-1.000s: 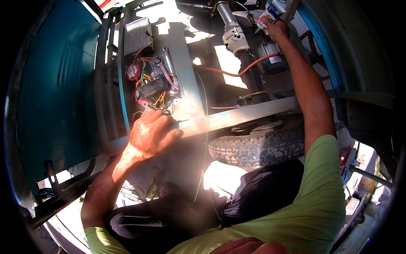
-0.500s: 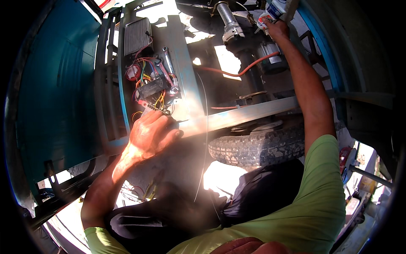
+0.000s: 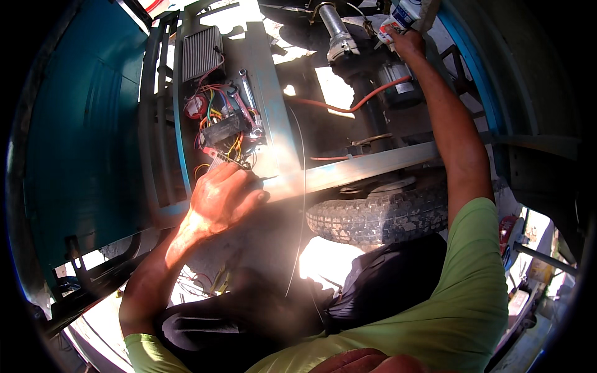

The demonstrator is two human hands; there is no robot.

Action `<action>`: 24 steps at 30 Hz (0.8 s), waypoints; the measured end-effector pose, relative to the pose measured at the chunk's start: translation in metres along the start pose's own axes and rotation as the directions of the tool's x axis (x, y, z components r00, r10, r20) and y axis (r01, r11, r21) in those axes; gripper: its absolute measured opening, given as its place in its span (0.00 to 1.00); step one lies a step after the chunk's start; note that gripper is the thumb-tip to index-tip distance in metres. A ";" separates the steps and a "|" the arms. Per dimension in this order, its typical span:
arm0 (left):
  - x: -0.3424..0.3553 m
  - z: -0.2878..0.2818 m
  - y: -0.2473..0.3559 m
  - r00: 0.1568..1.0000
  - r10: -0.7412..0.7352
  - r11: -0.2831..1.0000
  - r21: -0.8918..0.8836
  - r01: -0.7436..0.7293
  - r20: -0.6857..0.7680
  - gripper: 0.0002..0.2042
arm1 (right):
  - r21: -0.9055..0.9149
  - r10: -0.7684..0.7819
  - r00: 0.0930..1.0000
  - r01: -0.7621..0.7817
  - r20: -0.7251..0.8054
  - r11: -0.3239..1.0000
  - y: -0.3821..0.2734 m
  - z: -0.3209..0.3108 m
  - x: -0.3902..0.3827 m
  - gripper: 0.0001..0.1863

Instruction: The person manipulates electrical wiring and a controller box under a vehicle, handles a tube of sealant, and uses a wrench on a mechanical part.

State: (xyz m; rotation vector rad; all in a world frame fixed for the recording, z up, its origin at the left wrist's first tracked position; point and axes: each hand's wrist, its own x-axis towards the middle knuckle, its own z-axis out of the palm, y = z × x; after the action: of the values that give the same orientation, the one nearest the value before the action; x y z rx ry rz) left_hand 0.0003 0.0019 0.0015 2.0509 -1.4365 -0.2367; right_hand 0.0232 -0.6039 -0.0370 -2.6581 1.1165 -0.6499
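My left hand [image 3: 225, 198] lies with curled fingers at the near edge of the metal frame [image 3: 289, 180], beside a tangle of coloured wires [image 3: 235, 149]. Its fingertips are hidden, so whatever they grip cannot be made out. Stretched far forward to the upper right, my right hand [image 3: 407, 45] is closed on a white bottle [image 3: 398, 22] with a blue and orange label. The bottle is tilted close to the axle and motor [image 3: 398, 84]. Just ahead of the wires lie a black connector box [image 3: 222, 129] and metal wrenches [image 3: 247, 93].
A ribbed grey metal box [image 3: 202, 55] sits farther up the frame. An orange cable [image 3: 373, 96] crosses to the motor. A tyre [image 3: 379, 217] stands below the frame bar, near my knees. A blue-green panel [image 3: 87, 137] fills the left side; a thin pale wire [image 3: 303, 186] hangs mid-view.
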 end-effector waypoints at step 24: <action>0.000 0.000 0.001 1.000 0.019 1.000 -0.017 -0.019 -0.019 0.14 | 0.115 -0.027 0.999 0.031 -0.038 0.993 0.000 0.001 -0.005 0.36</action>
State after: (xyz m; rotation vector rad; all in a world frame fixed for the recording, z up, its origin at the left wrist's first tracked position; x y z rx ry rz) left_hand 0.0000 0.0015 0.0024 2.0192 -1.4373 -0.2207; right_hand 0.0211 -0.6001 -0.0397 -2.5789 1.0187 -0.7477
